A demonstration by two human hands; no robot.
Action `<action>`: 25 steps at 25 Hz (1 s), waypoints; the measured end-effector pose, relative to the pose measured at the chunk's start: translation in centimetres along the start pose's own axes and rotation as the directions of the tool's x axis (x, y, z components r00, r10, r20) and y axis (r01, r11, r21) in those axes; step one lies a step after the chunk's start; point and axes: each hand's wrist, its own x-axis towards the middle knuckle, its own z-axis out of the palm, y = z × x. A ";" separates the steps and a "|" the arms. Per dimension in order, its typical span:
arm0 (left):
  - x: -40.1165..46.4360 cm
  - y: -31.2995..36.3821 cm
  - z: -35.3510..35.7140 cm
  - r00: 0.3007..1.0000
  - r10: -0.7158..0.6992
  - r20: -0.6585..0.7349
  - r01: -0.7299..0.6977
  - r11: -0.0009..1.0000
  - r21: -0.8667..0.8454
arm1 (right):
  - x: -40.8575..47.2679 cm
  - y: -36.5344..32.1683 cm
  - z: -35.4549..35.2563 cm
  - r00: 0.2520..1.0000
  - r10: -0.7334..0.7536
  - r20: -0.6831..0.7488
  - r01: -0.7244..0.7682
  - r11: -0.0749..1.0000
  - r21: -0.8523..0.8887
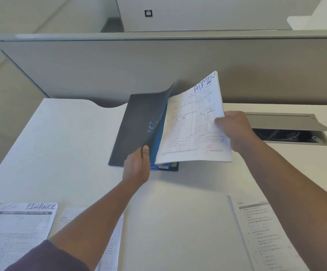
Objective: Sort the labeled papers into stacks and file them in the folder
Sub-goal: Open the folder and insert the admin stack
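A grey partition panel (119,65) stood along the far edge of the white bench (70,153). Set into the bench at the right was a cable tray (287,132) with its grey lid propped up. The dark folder (135,126) lay near the partition, its front cover lifted and curling upward, with blue inner sleeves showing beneath. The left hand (137,167) pinched the near edge of that cover, thumb on top. The right hand (235,128) pinched the right edge of the ADMIN papers (194,126), a printed stack raised at a tilt over the folder's open right side, its lower left corner down by the blue sleeves. At the near left of the bench lay the FINANCE papers (22,231), flat, and just beside them another printed sheet (113,247) largely hidden under the left forearm. A further stack of papers (260,231) lay at the near right, its top label hidden by the right arm. A dark sleeve (47,259) covered the left upper arm.
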 end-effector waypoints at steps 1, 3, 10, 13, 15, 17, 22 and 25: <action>0.1 -0.1 0.1 1.000 0.004 0.007 -0.004 1.000 0.008 | 0.5 -0.4 0.4 1.000 -0.001 0.005 0.001 1.000 -0.007; 0.1 -0.3 0.2 1.000 0.012 0.015 -0.013 0.999 0.029 | 1.2 -1.1 1.1 1.000 -0.007 0.002 0.007 1.000 -0.020; 0.2 -0.1 0.4 0.994 0.077 0.077 -0.086 0.990 0.108 | 2.3 -1.1 4.0 0.999 -0.041 -0.013 0.040 0.997 -0.065; -0.1 0.7 0.1 0.988 0.113 0.102 -0.129 0.977 0.172 | 2.0 -0.4 4.9 0.999 -0.029 -0.021 0.028 0.997 -0.072; -0.3 1.2 0.0 0.984 0.114 0.138 -0.142 0.967 0.210 | 1.7 0.1 5.3 1.000 -0.026 -0.002 0.025 0.997 -0.069; -0.5 1.7 0.0 0.980 0.115 0.160 -0.149 0.964 0.220 | 1.4 0.6 5.8 1.000 -0.024 0.011 0.025 0.998 -0.055; -1.0 3.1 -1.0 0.973 0.136 0.185 -0.177 0.956 0.232 | 0.8 1.1 8.1 1.000 0.002 0.016 -0.001 1.000 -0.019; -1.2 3.6 -1.4 0.965 0.175 0.197 -0.217 0.952 0.218 | 0.7 1.2 9.8 1.000 0.011 0.022 -0.011 1.000 -0.018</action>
